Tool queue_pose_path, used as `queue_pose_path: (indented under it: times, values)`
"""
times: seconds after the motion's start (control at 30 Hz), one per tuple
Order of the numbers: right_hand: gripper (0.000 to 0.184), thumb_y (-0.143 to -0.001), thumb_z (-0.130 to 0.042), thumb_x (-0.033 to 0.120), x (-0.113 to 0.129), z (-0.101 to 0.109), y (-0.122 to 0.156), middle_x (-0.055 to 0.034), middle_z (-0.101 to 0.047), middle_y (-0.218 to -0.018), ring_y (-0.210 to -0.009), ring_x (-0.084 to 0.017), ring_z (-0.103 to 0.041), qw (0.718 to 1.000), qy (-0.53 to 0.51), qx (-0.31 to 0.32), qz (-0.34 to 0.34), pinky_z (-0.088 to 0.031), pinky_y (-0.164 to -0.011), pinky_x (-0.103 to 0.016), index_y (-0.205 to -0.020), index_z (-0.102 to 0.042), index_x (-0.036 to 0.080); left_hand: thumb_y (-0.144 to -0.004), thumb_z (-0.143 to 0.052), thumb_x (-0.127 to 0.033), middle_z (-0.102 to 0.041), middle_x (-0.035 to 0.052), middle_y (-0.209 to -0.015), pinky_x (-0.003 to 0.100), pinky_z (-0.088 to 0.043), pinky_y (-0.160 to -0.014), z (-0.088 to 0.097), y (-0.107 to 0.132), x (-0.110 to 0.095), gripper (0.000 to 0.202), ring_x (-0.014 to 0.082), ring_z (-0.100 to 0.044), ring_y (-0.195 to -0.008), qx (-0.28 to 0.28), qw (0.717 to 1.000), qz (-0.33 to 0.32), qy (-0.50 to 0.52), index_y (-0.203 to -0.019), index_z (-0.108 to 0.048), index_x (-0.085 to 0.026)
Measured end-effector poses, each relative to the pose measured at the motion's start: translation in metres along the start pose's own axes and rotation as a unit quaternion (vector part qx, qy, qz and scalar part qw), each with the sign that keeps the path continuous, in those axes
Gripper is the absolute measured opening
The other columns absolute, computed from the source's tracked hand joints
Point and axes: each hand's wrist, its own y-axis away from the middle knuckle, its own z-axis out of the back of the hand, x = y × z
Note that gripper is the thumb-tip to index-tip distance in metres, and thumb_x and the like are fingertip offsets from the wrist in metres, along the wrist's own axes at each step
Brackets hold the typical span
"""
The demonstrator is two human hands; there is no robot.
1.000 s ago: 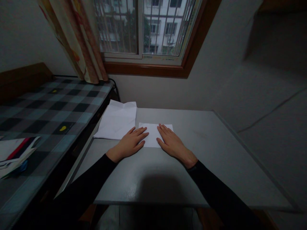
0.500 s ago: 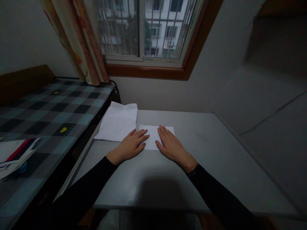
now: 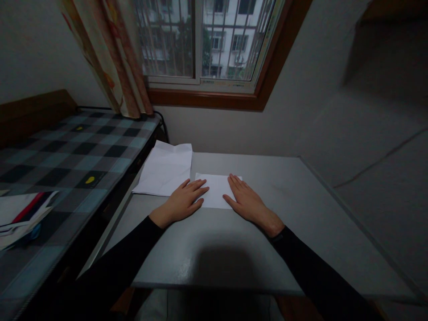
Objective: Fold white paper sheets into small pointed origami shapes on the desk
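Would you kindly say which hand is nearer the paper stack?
The left hand, at the near right corner of the paper stack; the right hand is farther right, on the smaller sheet.

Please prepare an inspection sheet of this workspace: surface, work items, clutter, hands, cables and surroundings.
Surface: grey rectangular table, glossy, partly shadowed.
Work items: flat white rectangular paper sheet; larger white paper stack, left of it.
Clutter: red-striped white item, material unclear, on blue-grey checked bed.
Hands: left hand and right hand, fingers extended on the sheet.
Cables: thin dark line along right wall, possibly cable.
Surroundings: wood-framed barred window, floral fabric curtain.
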Motion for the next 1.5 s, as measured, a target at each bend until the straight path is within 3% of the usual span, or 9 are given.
queue_pose_path:
  times: [0.3, 0.6, 0.77, 1.0, 1.27, 1.5]
  values:
    - [0.086, -0.114, -0.038, 0.063, -0.013, -0.004, 0.002, -0.0239, -0.031, -0.183, -0.172, -0.037, -0.031, 1.000, 0.004, -0.002, -0.007, -0.030, -0.139, -0.058, -0.178, -0.030, 0.007, -0.115, -0.048, -0.037, -0.040, 0.0095, -0.182, 0.058, -0.026, -0.141, 0.000, 0.002, 0.001, 0.051, 0.0279, -0.039, -0.169, -0.002, 1.000, 0.001, -0.002, -0.165, -0.054, -0.025]
    - [0.088, -0.113, -0.038, 0.063, -0.010, -0.002, 0.003, -0.0228, -0.030, -0.184, -0.172, -0.037, -0.029, 1.000, 0.000, 0.006, -0.012, -0.029, -0.140, -0.056, -0.178, -0.030, 0.005, -0.114, -0.049, -0.039, -0.044, 0.0106, -0.180, 0.060, -0.029, -0.140, 0.000, 0.003, 0.000, 0.051, 0.0298, -0.044, -0.166, -0.014, 1.000, -0.007, 0.005, -0.163, -0.056, -0.025]
    - [0.086, -0.113, -0.039, 0.065, -0.010, -0.004, 0.004, -0.0189, -0.033, -0.184, -0.172, -0.037, -0.031, 1.000, -0.005, -0.002, -0.016, -0.029, -0.140, -0.057, -0.180, -0.030, 0.011, -0.113, -0.050, -0.039, -0.046, 0.0111, -0.178, 0.059, -0.029, -0.139, -0.003, 0.007, 0.001, 0.051, 0.0296, -0.046, -0.165, -0.031, 0.999, -0.013, 0.007, -0.161, -0.058, -0.025]
    - [0.081, -0.112, -0.042, 0.060, -0.001, 0.003, 0.008, -0.0200, -0.037, -0.182, -0.171, -0.036, -0.035, 0.999, -0.014, -0.008, -0.033, -0.027, -0.140, -0.058, -0.176, -0.039, 0.010, -0.111, -0.053, -0.038, -0.051, 0.0133, -0.174, 0.061, -0.031, -0.137, -0.006, 0.010, 0.003, 0.050, 0.0317, -0.050, -0.161, -0.054, 0.998, -0.028, 0.020, -0.158, -0.062, -0.022]
    - [0.077, -0.112, -0.042, 0.059, -0.001, 0.001, 0.010, -0.0170, -0.037, -0.183, -0.171, -0.035, -0.034, 0.999, -0.028, -0.013, -0.040, -0.024, -0.140, -0.061, -0.176, -0.039, 0.017, -0.107, -0.061, -0.040, -0.064, 0.0145, -0.159, 0.057, -0.047, -0.125, -0.004, 0.002, -0.003, 0.042, 0.0350, -0.063, -0.143, -0.087, 0.996, -0.035, 0.008, -0.143, -0.072, -0.022]
    - [0.077, -0.111, -0.044, 0.056, -0.002, 0.002, 0.010, -0.0184, -0.038, -0.182, -0.170, -0.035, -0.035, 0.999, -0.026, -0.016, -0.038, -0.025, -0.140, -0.058, -0.175, -0.042, 0.013, -0.108, -0.059, -0.042, -0.063, 0.0146, -0.159, 0.057, -0.046, -0.125, -0.005, -0.001, -0.001, 0.040, 0.0349, -0.063, -0.140, -0.092, 0.994, -0.054, 0.003, -0.141, -0.070, -0.022]
